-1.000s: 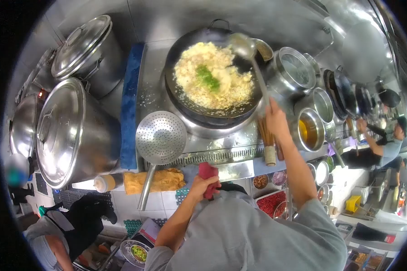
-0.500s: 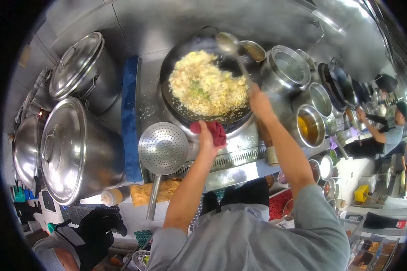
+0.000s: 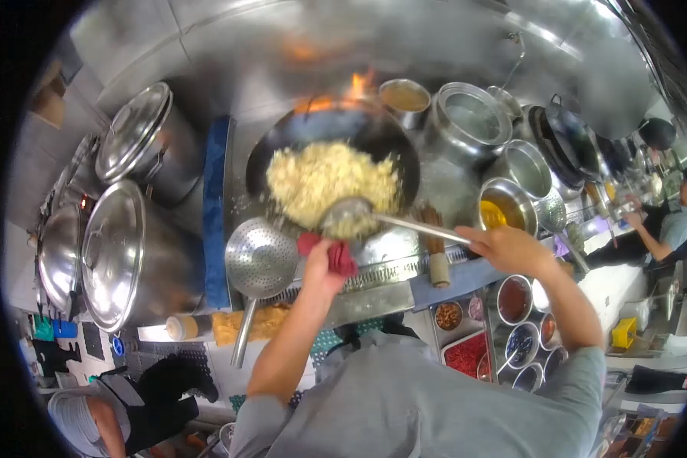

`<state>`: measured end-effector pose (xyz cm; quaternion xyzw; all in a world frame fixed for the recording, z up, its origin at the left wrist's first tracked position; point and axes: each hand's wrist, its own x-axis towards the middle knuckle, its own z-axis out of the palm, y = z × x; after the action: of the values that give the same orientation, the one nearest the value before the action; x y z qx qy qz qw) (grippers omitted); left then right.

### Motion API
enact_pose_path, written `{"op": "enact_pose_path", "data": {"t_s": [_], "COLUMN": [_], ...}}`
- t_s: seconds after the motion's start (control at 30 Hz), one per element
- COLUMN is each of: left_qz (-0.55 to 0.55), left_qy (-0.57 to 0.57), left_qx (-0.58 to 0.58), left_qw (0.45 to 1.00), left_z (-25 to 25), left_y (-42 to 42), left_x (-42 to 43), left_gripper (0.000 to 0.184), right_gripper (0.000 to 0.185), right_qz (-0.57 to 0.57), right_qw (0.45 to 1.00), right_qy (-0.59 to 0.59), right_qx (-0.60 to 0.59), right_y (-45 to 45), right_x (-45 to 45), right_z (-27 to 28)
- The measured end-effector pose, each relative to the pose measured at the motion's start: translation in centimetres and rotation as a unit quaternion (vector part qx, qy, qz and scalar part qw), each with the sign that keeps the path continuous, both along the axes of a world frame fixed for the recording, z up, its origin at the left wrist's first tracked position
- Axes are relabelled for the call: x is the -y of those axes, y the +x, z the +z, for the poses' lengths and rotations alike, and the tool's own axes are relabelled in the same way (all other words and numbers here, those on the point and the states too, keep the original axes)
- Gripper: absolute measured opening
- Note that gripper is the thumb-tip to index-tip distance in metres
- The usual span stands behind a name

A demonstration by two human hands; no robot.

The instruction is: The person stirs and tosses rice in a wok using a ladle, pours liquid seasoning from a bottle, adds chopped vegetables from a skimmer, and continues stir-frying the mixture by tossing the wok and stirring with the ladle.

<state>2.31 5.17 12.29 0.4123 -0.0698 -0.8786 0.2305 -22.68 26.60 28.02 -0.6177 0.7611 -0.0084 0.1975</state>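
Note:
My left hand (image 3: 325, 263) is closed on a folded red cloth (image 3: 342, 258) at the near edge of the black wok (image 3: 263, 156); whether the cloth grips the rim is hidden. The long metal handle of a ladle (image 3: 346, 214) is in my closed right hand (image 3: 504, 246). Its bowl is at the near side of the wok, over the pale yellow rice and egg (image 3: 320, 177). The food is slightly blurred. Orange flames (image 3: 359, 85) rise behind the wok's far rim.
A perforated strainer (image 3: 261, 256) lies left of the wok. Large lidded pots (image 3: 114, 252) stand farther left. To the right are metal pots, one with yellow oil (image 3: 493, 214), and a bamboo brush (image 3: 438, 263). Other people (image 3: 675, 225) stand at far right and lower left.
The wok has tipped and come nearer, and flames have appeared behind it. My right hand has moved right and down, bringing the ladle from the far rim to the near side. The green bits no longer show.

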Motion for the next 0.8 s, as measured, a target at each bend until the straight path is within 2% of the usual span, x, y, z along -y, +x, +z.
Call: {"op": "enact_pose_path", "data": {"t_s": [0.1,0.17,0.23,0.27,0.3,0.37,0.4,0.43,0.5,0.53,0.57,0.6,0.7,0.73,0.77,0.8], "left_qz": [0.002,-0.017,-0.03,-0.04,-0.052,0.024,0.017,0.012,0.003,-0.002,-0.009,-0.012,-0.002,0.026,0.006,-0.01], "left_qy": [0.023,0.031,-0.046,-0.077,-0.117,-0.066,-0.054,-0.037,-0.065,-0.073,-0.083,-0.096,-0.109,-0.093,-0.086,-0.081], "left_qx": [0.071,0.07,0.005,-0.019,-0.051,0.023,0.044,0.065,0.026,0.017,0.01,-0.008,-0.024,-0.009,0.014,0.033], "left_qw": [0.997,0.997,0.998,0.996,0.99,0.997,0.997,0.997,0.998,0.997,0.996,0.995,0.994,0.995,0.996,0.996], "left_z": [3.5,1.8,-4.6,-7.3,-8.5,-7.2,-5.8,-4.4,-1.7,-0.9,-0.6,-2.4,-8.6,-9.3,-9.0,-8.1], "left_y": [1.4,0.7,0.7,1.8,2.3,4.0,5.1,5.7,6.1,4.8,4.1,3.9,2.7,3.2,4.8,5.5], "left_x": [-1.7,0.1,0.3,-1.1,-1.9,-7.0,-7.8,-8.6,-6.3,-3.7,-1.5,-0.6,-1.7,-4.2,-6.5,-7.5], "left_gripper": [0.01,0.009,0.009,0.009,0.009,0.013,0.015,0.017,0.017,0.015,0.013,0.012,0.011,0.011,0.012,0.012], "right_gripper": [0.038,0.038,0.04,0.042,0.043,0.047,0.046,0.045,0.044,0.041,0.039,0.04,0.042,0.043,0.043,0.041], "right_qz": [0.003,0.012,0.032,-0.002,-0.038,-0.046,-0.056,-0.025,0.028,0.022,0.041,0.065,-0.033,-0.054,-0.073,-0.06], "right_qw": [0.999,0.999,0.999,0.999,0.997,0.989,0.995,0.999,0.994,0.993,0.993,0.995,0.999,0.997,0.996,0.996], "right_qy": [0.03,0.029,-0.017,-0.01,-0.011,-0.107,-0.039,-0.04,-0.025,0.034,-0.003,-0.037,-0.039,-0.04,-0.04,-0.062], "right_qx": [0.044,0.032,-0.032,-0.045,-0.065,-0.094,-0.068,-0.018,0.099,0.108,0.114,0.06,-0.013,-0.026,-0.032,0.009], "right_y": [-0.6,-0.1,-0.3,0.8,1.1,2.0,1.8,0.6,-2.3,-3.4,-3.0,-3.7,0.0,1.3,2.1,1.2], "right_x": [-0.1,1.5,3.3,3.7,4.2,2.4,1.9,1.8,1.3,2.4,3.1,4.7,5.4,4.6,4.1,2.9], "right_z": [2.4,2.3,-2.6,-5.1,-6.9,-9.9,-8.3,-6.6,-4.5,-4.3,-3.3,-6.6,-7.9,-7.7,-7.6,-7.2]}}
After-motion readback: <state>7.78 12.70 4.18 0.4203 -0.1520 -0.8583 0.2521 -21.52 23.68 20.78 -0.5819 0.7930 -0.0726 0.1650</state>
